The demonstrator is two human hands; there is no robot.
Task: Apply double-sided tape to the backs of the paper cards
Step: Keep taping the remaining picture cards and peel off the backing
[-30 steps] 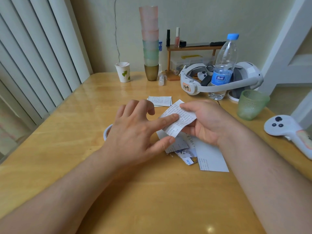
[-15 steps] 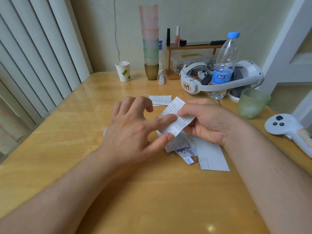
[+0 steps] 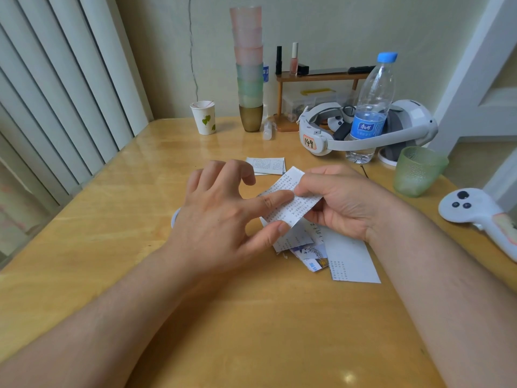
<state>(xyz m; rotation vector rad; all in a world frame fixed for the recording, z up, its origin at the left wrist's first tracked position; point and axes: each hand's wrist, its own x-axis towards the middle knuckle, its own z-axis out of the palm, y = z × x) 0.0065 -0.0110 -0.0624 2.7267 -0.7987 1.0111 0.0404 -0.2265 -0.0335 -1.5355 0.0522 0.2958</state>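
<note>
- A printed paper card (image 3: 291,201) is held above the wooden table (image 3: 117,219); it is pinched by the right hand (image 3: 341,203) at its far end and by the left hand (image 3: 223,217) between forefinger and thumb.
- Loose cards (image 3: 330,250) are piled beneath; one folded card (image 3: 267,165) lies apart.
- One paper cup (image 3: 204,117) is seen holding thin sticks; one green glass (image 3: 416,170); one water bottle (image 3: 370,107), nearly drained; one stack of tumblers (image 3: 249,68).
</note>
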